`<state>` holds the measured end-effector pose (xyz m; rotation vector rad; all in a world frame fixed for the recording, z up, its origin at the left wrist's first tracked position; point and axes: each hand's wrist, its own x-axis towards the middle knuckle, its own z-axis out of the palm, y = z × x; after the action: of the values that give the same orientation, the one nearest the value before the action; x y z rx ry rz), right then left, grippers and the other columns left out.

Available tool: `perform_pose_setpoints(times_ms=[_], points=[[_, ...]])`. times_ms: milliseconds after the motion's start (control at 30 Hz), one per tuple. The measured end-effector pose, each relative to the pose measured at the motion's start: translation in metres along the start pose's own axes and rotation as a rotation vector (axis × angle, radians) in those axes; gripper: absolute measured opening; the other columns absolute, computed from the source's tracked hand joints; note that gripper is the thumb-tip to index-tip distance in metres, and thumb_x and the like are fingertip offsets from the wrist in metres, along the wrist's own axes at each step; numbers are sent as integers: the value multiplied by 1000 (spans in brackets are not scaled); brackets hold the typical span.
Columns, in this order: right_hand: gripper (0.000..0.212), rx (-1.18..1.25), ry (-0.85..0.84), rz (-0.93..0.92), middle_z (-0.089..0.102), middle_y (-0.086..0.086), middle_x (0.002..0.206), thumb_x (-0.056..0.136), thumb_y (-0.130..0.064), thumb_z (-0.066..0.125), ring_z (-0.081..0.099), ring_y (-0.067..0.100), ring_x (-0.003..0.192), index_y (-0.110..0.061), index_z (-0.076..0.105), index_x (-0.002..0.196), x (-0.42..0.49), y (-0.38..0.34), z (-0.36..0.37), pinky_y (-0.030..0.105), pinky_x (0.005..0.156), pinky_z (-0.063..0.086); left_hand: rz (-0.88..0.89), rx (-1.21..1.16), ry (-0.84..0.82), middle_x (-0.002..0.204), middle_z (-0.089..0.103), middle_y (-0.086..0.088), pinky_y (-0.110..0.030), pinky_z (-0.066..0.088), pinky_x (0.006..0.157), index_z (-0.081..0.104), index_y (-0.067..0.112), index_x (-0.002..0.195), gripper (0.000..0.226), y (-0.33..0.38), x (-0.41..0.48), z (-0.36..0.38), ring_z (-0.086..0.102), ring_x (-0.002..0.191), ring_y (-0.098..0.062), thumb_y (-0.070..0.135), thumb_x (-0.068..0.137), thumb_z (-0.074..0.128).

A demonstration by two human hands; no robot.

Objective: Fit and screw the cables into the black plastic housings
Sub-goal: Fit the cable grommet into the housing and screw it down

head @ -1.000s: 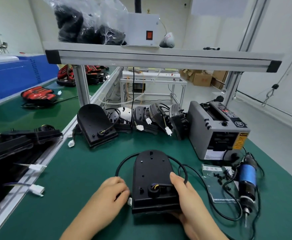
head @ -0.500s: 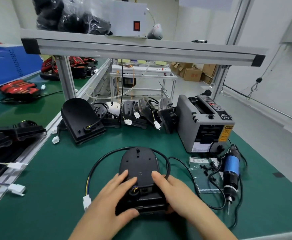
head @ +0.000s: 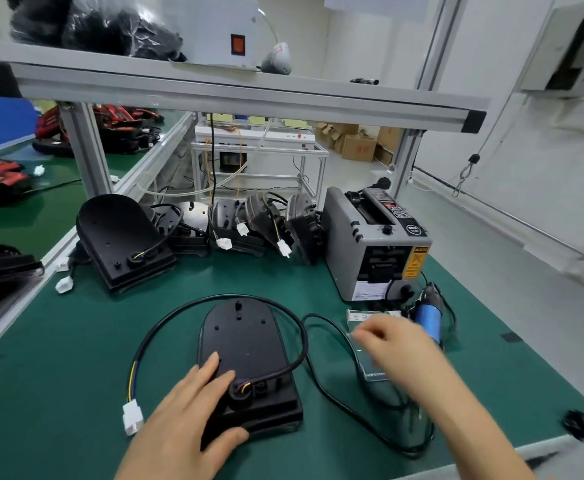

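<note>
On the green table, the black plastic housing lies flat under the left grip. Its long axis runs straight away from the person, rounded end far and square end near. That grip is released: its fingers are spread on the housing's top and the thumb is against the near edge, steadying it rather than clasping it.

The cable leaves the grommet, just beside the left fingertips. It loops round the far end and comes back to a white connector left of that grip.

The electric screwdriver lies just beyond the right grip, well to the right of the housing. This grip hovers over a clear packet. It is blurred, so whether it pinches anything cannot be told. Being nearer, the right side would likely fetch both screw and driver and carry them left to the housing's near end.
</note>
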<state>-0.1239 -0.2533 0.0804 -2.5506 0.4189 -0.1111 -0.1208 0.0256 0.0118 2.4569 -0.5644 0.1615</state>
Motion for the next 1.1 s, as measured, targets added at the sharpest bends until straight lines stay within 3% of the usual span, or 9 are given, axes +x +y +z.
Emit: perform_pose_setpoints(times_ms=[100,167,333,533,600,667,767,967,1100], points=[[17,-170,201,84,62,-19,72,87,-27,52,58,3,68,-34,58,73,7,33,-34,27,60,48,69,59,47,145,31,18,-30,42,98,52,34,131,78,0,0,-1,36,132,-11,73,64,45],[17,-258,192,156,61,-16,70,86,-25,52,58,6,67,-31,56,71,12,51,-45,28,59,49,89,66,103,138,46,9,-34,50,84,63,25,123,70,0,0,-2,50,121,-22,63,64,56],[19,-393,108,42,61,-13,90,87,-21,51,54,12,89,-34,62,80,27,55,-29,28,71,47,49,-25,66,146,20,27,-25,33,105,35,41,134,86,-6,0,3,23,136,-3,80,57,33],[25,-723,111,-53,60,-7,107,89,-20,48,47,20,102,-33,67,99,50,54,-10,29,77,38,3,-27,-2,145,9,32,-22,26,108,20,48,131,96,-4,1,1,14,139,0,97,49,19],[25,-757,181,-65,62,-6,108,90,-20,48,47,21,105,-31,67,103,59,55,-9,31,77,36,11,-16,-13,146,10,32,-22,26,108,22,47,133,89,-4,1,2,17,139,-1,88,53,26],[26,-786,204,-60,62,-6,106,90,-19,49,47,21,104,-31,67,105,67,56,-9,31,77,34,29,18,11,146,23,25,-28,36,104,39,40,134,87,-3,2,1,28,137,-9,83,59,32],[28,-800,213,-53,62,-6,105,88,-15,49,46,21,101,-31,66,103,78,60,-9,30,73,30,88,97,48,140,45,9,-37,49,89,59,28,126,86,0,2,-3,46,124,-23,86,74,23],[25,-789,140,-80,61,-5,115,90,-28,52,45,22,108,-31,64,111,90,65,-4,31,80,34,70,49,88,144,34,15,-35,42,96,53,32,129,78,-5,1,4,38,131,-20,73,64,41],[21,-810,167,-106,64,-9,106,89,-40,53,46,19,105,-34,67,103,91,64,0,30,78,34,54,30,72,144,36,14,-35,44,95,54,30,130,78,-2,1,1,39,130,-19,72,64,41]])
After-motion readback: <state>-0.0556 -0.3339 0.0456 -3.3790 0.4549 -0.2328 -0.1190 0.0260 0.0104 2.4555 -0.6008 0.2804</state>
